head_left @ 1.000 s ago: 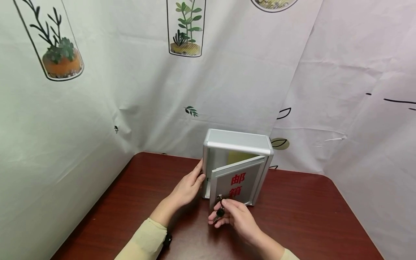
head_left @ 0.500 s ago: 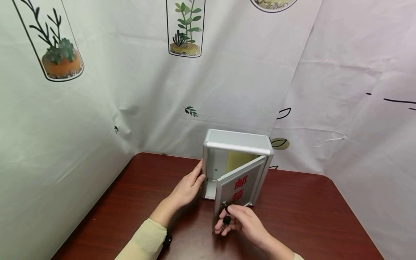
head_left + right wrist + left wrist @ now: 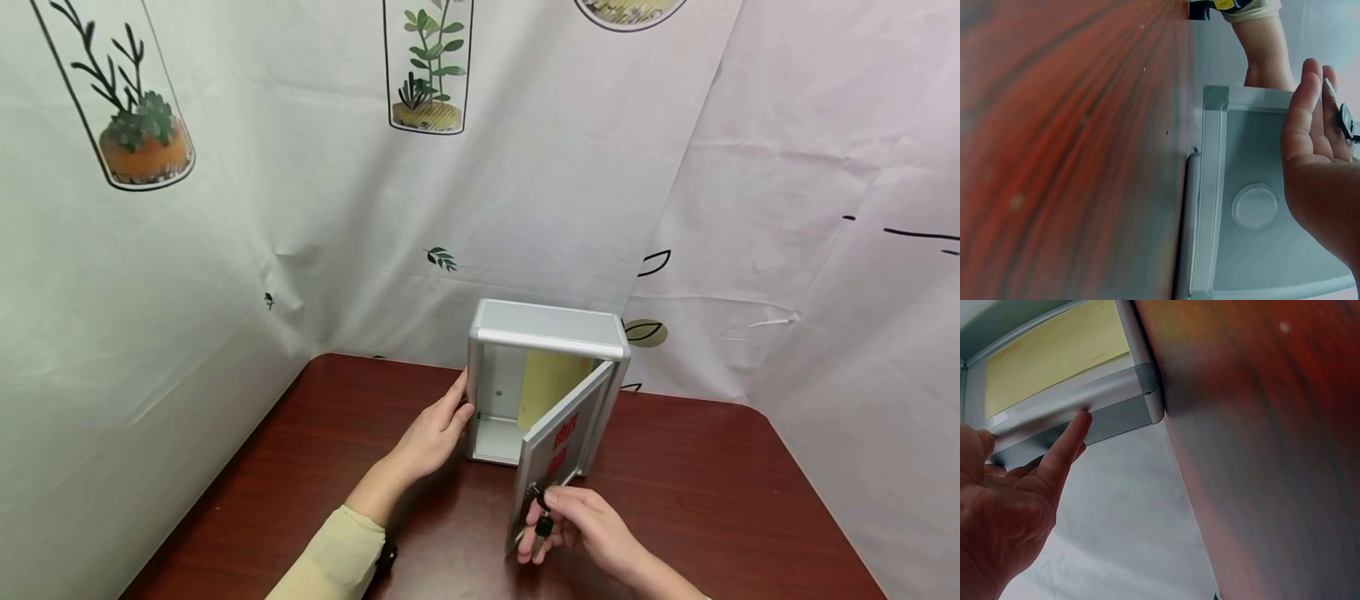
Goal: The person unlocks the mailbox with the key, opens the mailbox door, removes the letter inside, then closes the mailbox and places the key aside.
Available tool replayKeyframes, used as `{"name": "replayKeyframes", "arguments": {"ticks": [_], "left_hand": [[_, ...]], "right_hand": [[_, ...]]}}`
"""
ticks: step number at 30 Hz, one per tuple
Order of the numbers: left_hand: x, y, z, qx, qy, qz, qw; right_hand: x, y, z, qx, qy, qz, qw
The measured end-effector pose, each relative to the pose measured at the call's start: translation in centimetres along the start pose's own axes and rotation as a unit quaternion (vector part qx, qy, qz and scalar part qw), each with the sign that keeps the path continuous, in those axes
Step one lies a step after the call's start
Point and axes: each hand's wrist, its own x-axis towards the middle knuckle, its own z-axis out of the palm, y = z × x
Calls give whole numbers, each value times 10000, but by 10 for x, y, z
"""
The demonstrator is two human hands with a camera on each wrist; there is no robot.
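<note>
A silver-grey metal box stands upright toward the back of the surface, between the two hands, its door ajar and angled out to the front, hinged on the box's right side. The thumb and forefinger of the right hand pinch a dark piece at the lock, near the door's free edge; a black-headed key hangs just below, in front of the other, slightly bent fingers. The left hand grasps nothing: its fingers are extended and rest against the box's left side, with the thumb by the front edge. Inside the box, a yellow paper stands against the back, toward the right. The surface is reddish-brown with a dark wood grain and rounded far corners. Around it hangs a creased whitish curtain, printed with plants in glass jars and small leaf sprigs. A pale yellow sleeve covers the left forearm. On the door are red Chinese characters, an upper one reading 邮 and one beneath it too foreshortened to read surely; the faint print on the yellow paper is too small to make out.
</note>
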Motion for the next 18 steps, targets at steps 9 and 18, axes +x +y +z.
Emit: {"name": "replayKeyframes", "arguments": {"ticks": [9, 18], "left_hand": [[0, 0, 0, -110, -25, -4, 9999], [0, 0, 0, -134, -15, 5, 9999]], "right_hand": [[-13, -5, -8, 98, -411, -179, 9989], [-23, -9, -15, 299, -687, -241, 9969]]}}
